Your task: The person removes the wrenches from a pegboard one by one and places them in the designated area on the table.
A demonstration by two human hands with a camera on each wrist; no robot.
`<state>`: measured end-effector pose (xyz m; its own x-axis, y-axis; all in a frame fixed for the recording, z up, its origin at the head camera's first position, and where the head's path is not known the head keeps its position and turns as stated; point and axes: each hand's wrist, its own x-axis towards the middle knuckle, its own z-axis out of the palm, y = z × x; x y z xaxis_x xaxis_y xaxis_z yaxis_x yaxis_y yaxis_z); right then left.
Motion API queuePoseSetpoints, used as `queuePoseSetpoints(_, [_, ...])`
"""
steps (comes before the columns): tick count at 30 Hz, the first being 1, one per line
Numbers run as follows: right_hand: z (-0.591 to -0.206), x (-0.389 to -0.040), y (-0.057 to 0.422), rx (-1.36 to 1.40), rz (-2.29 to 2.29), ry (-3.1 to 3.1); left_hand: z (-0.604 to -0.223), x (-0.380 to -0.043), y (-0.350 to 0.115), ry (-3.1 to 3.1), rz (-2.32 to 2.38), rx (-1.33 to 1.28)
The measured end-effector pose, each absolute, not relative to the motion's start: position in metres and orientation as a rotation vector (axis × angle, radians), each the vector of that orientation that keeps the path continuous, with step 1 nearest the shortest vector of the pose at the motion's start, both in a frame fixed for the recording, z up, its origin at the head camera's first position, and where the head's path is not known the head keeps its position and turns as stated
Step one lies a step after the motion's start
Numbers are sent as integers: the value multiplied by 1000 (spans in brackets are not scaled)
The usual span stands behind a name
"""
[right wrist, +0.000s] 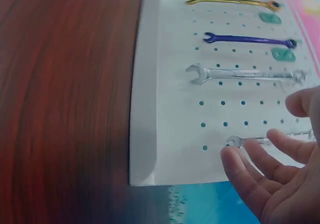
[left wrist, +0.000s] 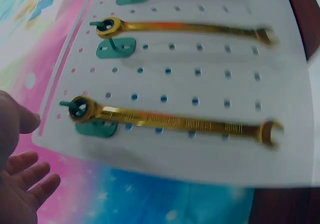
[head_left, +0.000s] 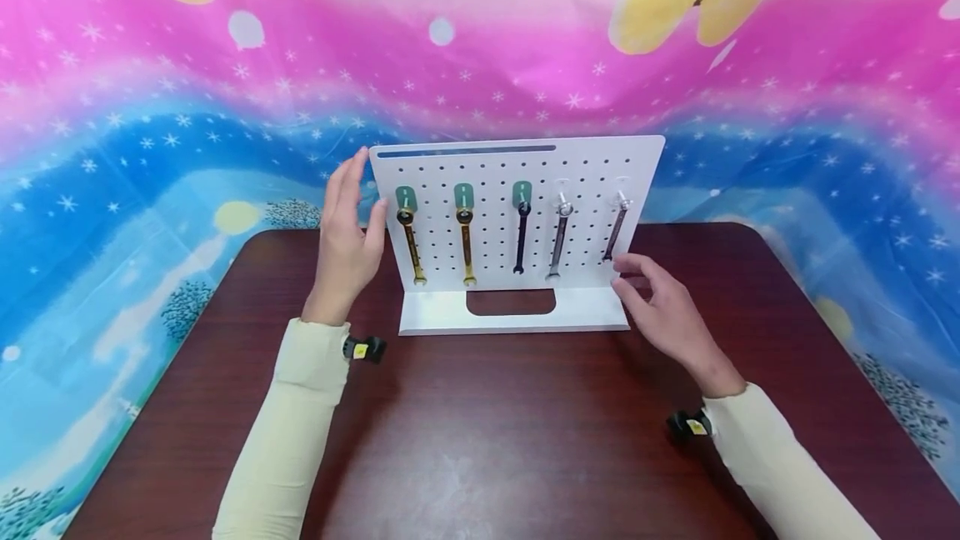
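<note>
A white pegboard stand (head_left: 442, 261) stands upright on the table, hung with several combination wrenches. Two gold wrenches, the outer (head_left: 412, 248) and the inner (head_left: 467, 244), hang at its left. The middle wrench (right wrist: 250, 39) is dark purple. Farther right come a larger silver wrench (head_left: 559, 240) and a smaller silver wrench (head_left: 617, 232). My left hand (head_left: 351, 232) is at the board's upper left edge, thumb spread from straight fingers. Beside the lower right edge is my right hand (head_left: 667, 307), fingers loosely bent and holding nothing; they partly hide the small silver wrench in the right wrist view.
Green hooks (head_left: 463, 193) carry the three left wrenches, clear hooks (head_left: 561, 188) the two silver ones. The stand's base (head_left: 435, 315) has a cutout. Beneath is a dark brown table (head_left: 480, 440); a colourful patterned cloth (head_left: 150, 132) hangs behind and around it.
</note>
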<state>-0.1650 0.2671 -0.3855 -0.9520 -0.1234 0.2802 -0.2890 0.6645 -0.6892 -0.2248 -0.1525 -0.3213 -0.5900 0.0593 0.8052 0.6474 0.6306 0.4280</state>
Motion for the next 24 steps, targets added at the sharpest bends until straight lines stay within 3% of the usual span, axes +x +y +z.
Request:
queuePoseSetpoints(11, [-390, -189, 270, 167, 1535, -2548, -318, -252, -143, -1998, -1168, -491])
queuePoseSetpoints(24, [-396, -204, 262, 100, 1868, -2450, -327, -262, -146, -2116, -1239, -423])
